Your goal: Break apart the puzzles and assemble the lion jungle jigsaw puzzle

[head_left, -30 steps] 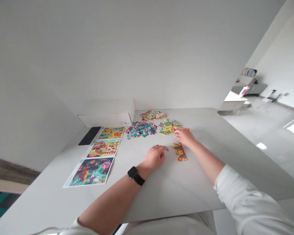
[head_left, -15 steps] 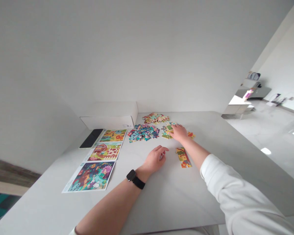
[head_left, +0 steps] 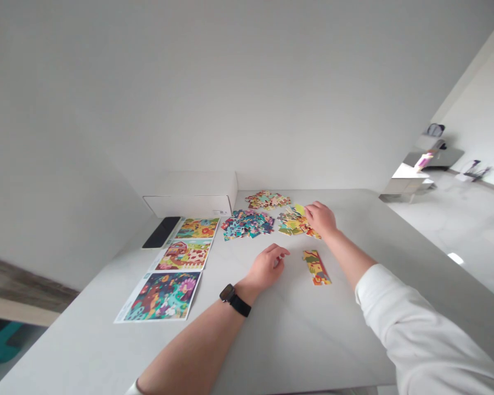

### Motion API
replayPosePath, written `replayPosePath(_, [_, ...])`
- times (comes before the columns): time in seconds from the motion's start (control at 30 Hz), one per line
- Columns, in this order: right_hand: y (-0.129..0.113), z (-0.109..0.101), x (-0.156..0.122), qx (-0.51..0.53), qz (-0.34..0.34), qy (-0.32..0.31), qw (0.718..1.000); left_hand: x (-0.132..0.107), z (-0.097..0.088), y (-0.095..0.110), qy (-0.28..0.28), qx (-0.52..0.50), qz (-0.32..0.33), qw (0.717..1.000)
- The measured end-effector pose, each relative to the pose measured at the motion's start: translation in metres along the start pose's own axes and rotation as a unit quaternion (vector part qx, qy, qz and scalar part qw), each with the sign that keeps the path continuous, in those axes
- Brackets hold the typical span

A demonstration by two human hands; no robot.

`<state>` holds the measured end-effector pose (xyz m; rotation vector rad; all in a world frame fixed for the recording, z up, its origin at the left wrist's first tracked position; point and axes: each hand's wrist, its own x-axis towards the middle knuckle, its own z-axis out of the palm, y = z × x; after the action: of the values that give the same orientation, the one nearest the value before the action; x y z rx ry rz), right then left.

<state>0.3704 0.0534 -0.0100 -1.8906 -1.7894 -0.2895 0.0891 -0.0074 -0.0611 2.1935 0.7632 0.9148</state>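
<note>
My right hand (head_left: 321, 218) reaches over the yellow-green heap of puzzle pieces (head_left: 293, 223), fingers curled at its right edge, pinching a yellow-green piece. My left hand (head_left: 268, 265), with a black watch on the wrist, rests on the white table (head_left: 296, 329) with fingers curled loosely; whether it holds a piece I cannot make out. A short joined strip of pieces (head_left: 316, 267) lies just right of it. A blue heap (head_left: 247, 224) and a pinkish heap (head_left: 267, 199) sit further back.
Three picture sheets (head_left: 177, 258) lie in a column at the left, a black phone (head_left: 161, 232) beside them. A white box (head_left: 193, 196) stands at the back against the wall. The table's right edge runs diagonally; a bright room lies beyond.
My right hand moved from beside the joined strip back into the yellow-green heap, then to that heap's right edge. The left hand curled its fingers a little. The camera shifted slightly.
</note>
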Motion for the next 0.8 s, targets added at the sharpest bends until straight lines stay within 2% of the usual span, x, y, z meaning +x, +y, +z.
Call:
replayPosePath(0.1, [0.002, -0.013, -0.015, 0.168, 0.051, -0.002, 0.984, 0.001, -0.001, -0.001, 0.010, -0.013, -0.007, 1.000])
replayPosePath(0.17, [-0.002, -0.018, -0.033, 0.320, 0.087, -0.040, 0.943, 0.002, -0.002, -0.001, 0.022, -0.035, -0.029, 0.999])
replayPosePath(0.23, [-0.010, -0.022, -0.054, 0.449, 0.115, -0.066, 0.884, 0.004, -0.003, -0.001, 0.035, -0.080, -0.068, 0.994])
replayPosePath(0.3, [-0.019, -0.026, -0.075, 0.523, 0.129, -0.074, 0.839, 0.006, -0.005, 0.002, 0.042, -0.151, -0.109, 0.982])
replayPosePath(0.37, [-0.027, -0.030, -0.093, 0.559, 0.128, -0.088, 0.815, 0.008, -0.005, 0.006, 0.042, -0.232, -0.142, 0.961])
replayPosePath(0.53, [-0.042, -0.029, -0.110, 0.553, 0.108, -0.130, 0.816, 0.006, -0.006, 0.015, 0.042, -0.351, -0.191, 0.915])
replayPosePath(0.7, [-0.054, -0.020, -0.112, 0.532, 0.069, -0.172, 0.826, 0.006, -0.005, 0.010, 0.036, -0.328, -0.187, 0.925])
replayPosePath(0.8, [-0.057, -0.017, -0.114, 0.512, 0.057, -0.172, 0.839, 0.008, -0.003, 0.002, 0.032, -0.302, -0.187, 0.934])
